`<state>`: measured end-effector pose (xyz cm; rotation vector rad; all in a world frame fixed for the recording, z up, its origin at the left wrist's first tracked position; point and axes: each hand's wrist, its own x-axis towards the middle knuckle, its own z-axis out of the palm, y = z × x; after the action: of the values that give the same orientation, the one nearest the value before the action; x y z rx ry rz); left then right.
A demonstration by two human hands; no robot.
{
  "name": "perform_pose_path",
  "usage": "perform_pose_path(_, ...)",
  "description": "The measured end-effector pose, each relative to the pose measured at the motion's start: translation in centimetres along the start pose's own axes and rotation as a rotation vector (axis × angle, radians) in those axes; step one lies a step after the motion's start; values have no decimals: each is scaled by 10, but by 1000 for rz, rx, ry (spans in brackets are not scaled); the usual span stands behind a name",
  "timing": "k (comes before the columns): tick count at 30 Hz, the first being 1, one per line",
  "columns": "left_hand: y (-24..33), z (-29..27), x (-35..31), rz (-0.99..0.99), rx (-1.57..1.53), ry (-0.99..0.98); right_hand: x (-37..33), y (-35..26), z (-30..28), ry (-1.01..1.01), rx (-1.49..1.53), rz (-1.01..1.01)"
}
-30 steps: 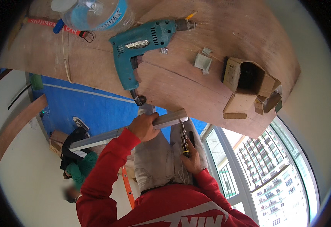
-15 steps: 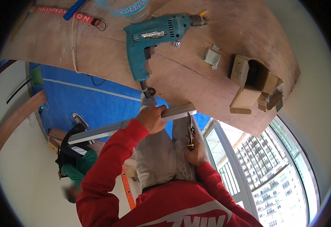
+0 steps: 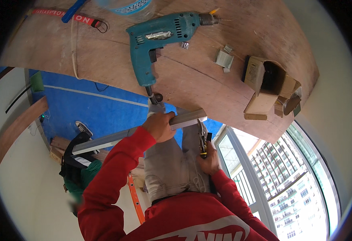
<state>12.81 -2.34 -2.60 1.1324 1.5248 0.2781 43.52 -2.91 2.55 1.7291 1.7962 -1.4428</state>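
My left hand (image 3: 160, 127) is closed round a long grey metal profile (image 3: 189, 118), near its right end. The profile slants down to the left, beyond my red sleeve. In my right hand (image 3: 209, 162) is a plier-like hand tool (image 3: 202, 142) with black and yellow on its handles. Its tip meets the lower edge of the profile's right end; whether the jaws grip the edge is too small to tell. One black handle stands apart from the rest of the tool, and my fingers are partly hidden behind it.
On the wooden board (image 3: 208, 86) ahead lie a teal power drill (image 3: 162, 34), a torn cardboard box (image 3: 260, 86), a small pale box (image 3: 224, 59) and a clear bottle (image 3: 134, 10). A person in green (image 3: 85, 176) is at the left, near the profile's far end. An orange level-like bar (image 3: 136, 199) leans below.
The black handle of the tool now stands out from the other; half a second ago the handles looked together. The profile's end and my left hand have barely shifted.
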Motion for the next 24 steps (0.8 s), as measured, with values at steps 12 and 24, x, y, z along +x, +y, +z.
perform_pose_path(12,-4,-3,7,-77,-6,-104,6,-12,0,-121,94,158)
perform_pose_path(24,48,-39,-60,15,148,95,-64,-24,-82,-442,145,36)
